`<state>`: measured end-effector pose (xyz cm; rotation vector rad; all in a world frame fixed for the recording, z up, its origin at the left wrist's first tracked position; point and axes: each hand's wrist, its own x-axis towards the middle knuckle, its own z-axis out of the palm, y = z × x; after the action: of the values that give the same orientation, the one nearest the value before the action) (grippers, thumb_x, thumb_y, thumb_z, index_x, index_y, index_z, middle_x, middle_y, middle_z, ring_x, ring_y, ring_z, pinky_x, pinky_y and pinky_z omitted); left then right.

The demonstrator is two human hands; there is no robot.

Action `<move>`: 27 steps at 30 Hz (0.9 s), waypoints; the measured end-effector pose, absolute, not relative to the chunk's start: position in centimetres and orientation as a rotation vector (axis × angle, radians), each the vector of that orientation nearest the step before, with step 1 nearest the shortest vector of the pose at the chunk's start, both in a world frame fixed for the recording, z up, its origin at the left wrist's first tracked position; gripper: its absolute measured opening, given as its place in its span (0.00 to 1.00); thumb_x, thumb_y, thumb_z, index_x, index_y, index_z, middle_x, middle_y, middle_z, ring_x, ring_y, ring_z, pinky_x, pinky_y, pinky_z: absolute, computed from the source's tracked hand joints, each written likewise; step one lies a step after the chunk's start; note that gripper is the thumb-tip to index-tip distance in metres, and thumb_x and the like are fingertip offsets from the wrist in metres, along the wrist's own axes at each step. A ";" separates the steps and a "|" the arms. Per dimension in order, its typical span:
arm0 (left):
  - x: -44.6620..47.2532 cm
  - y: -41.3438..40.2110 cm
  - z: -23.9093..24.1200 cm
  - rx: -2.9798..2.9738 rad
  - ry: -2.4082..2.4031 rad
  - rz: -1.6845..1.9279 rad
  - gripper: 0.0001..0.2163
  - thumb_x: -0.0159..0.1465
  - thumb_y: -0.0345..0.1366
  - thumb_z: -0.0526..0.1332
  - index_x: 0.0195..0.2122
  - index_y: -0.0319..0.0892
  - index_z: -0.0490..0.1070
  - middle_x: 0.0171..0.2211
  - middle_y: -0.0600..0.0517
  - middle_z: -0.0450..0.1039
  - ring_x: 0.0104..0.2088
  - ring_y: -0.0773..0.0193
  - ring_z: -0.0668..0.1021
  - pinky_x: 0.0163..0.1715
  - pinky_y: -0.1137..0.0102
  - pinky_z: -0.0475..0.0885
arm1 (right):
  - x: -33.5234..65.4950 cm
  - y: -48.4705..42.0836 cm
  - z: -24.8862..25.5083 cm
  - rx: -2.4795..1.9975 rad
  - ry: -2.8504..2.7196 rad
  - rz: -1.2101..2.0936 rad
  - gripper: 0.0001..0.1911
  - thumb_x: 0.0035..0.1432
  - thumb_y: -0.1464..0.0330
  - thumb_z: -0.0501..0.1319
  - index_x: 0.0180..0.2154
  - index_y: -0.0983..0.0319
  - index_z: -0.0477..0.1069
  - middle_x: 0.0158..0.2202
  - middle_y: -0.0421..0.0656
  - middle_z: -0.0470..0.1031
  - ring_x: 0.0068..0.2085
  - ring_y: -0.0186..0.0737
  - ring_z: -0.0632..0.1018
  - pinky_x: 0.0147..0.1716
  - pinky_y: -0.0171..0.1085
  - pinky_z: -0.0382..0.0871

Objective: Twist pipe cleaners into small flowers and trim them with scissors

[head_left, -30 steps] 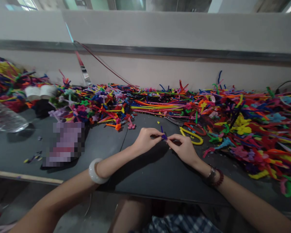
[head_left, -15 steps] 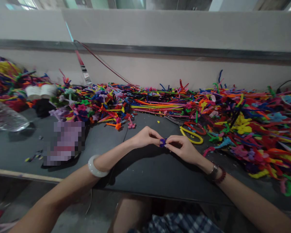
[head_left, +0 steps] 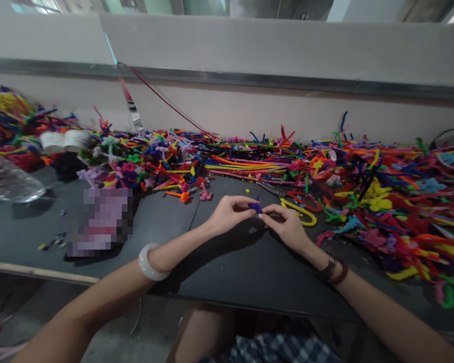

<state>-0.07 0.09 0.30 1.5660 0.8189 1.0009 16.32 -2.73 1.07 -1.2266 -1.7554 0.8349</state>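
Between my two hands, above the dark table, is a small bent piece of purple pipe cleaner [head_left: 255, 206]. My left hand [head_left: 230, 214] pinches it from the left with thumb and fingertips. From the right, the fingertips of my right hand [head_left: 286, 225] are closed on its lower right side. Part of the piece is hidden by the fingers, so its full shape cannot be made out. Just behind my right hand lie scissors with one yellow and one red handle loop [head_left: 306, 218].
Straight pipe cleaners [head_left: 249, 167] lie along the back by the wall. A heap of coloured pieces [head_left: 378, 201] spreads at right, and small fuzzy flowers [head_left: 128, 168] at left. A clear plastic bottle [head_left: 13, 179] and a blurred-out purple item [head_left: 102, 222] are on the left.
The purple piece has turned in my fingers and sits slightly higher, showing more of its upper side. Both hands have shifted a little; their pinching grip stays.
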 end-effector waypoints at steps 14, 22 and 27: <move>0.0 -0.7 0.5 2.029 0.923 1.212 0.08 0.52 0.31 0.56 0.32 0.36 0.71 0.24 0.51 0.70 0.24 0.71 0.72 0.26 0.76 0.68 | 16.3 -2.9 0.5 -1.231 -1.776 0.595 0.08 0.48 0.66 0.59 0.28 0.64 0.71 0.27 0.43 0.73 0.27 0.35 0.73 0.25 0.31 0.67; -0.1 -0.7 0.7 2.144 0.914 1.236 0.08 0.54 0.30 0.55 0.32 0.36 0.72 0.24 0.50 0.70 0.24 0.71 0.70 0.25 0.76 0.66 | 16.3 -2.8 0.2 -1.303 -1.659 0.727 0.10 0.47 0.65 0.59 0.29 0.66 0.71 0.27 0.45 0.73 0.25 0.36 0.73 0.24 0.34 0.70; -0.1 -0.6 0.6 2.206 0.893 1.249 0.07 0.53 0.29 0.56 0.31 0.37 0.72 0.26 0.49 0.71 0.26 0.70 0.72 0.27 0.75 0.67 | 16.1 -2.9 0.4 -1.312 -1.644 0.797 0.10 0.46 0.66 0.59 0.29 0.67 0.72 0.26 0.45 0.73 0.22 0.34 0.72 0.22 0.33 0.69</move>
<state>-0.13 -0.64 0.65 2.2062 0.8933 1.2493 16.13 -2.86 0.42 -1.3124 -1.6438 0.7974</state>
